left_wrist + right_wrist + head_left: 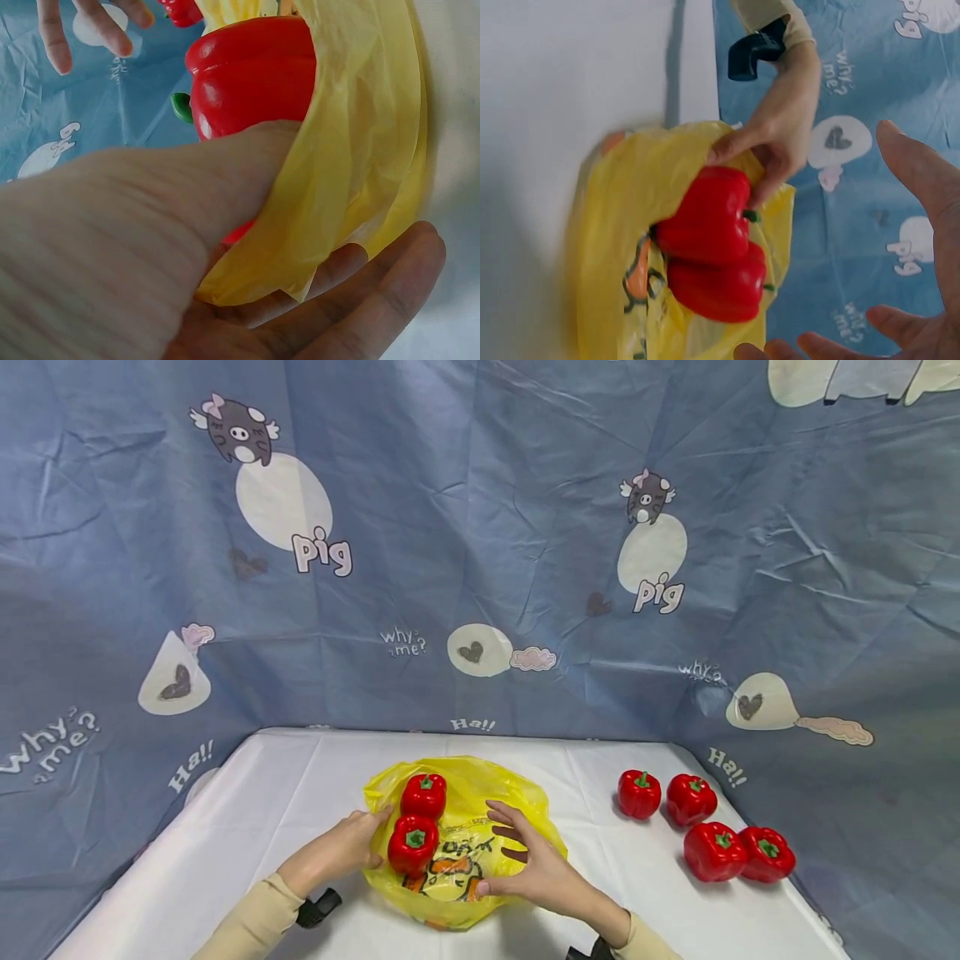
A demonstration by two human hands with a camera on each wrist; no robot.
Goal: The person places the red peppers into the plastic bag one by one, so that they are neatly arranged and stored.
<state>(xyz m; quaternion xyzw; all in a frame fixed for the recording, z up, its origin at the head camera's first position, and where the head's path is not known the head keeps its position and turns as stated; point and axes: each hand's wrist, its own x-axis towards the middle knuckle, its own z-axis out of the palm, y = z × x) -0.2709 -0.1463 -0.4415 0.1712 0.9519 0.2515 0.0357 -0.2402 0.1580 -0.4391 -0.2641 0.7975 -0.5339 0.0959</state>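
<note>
A yellow plastic bag (pixel 517 785) with a printed cartoon lies spread on the table, its mouth facing up. Two red bell peppers, the far one (pixel 423 797) and the near one (pixel 412 846), sit at the bag's left side. My left hand (pixel 341 852) holds the bag's left rim; in the left wrist view its thumb goes inside beside a red bell pepper (pixel 255 75), while the other fingers lie outside the yellow plastic (pixel 360 112). Over the bag's right part hovers my right hand (pixel 543 872), fingers spread and nothing in its grasp.
Several more red bell peppers stand at the table's right: two farther back (pixel 639 794) and two in front (pixel 715 852), near the right edge. A blue patterned cloth (pixel 480 527) hangs behind and around the white table (pixel 300 793).
</note>
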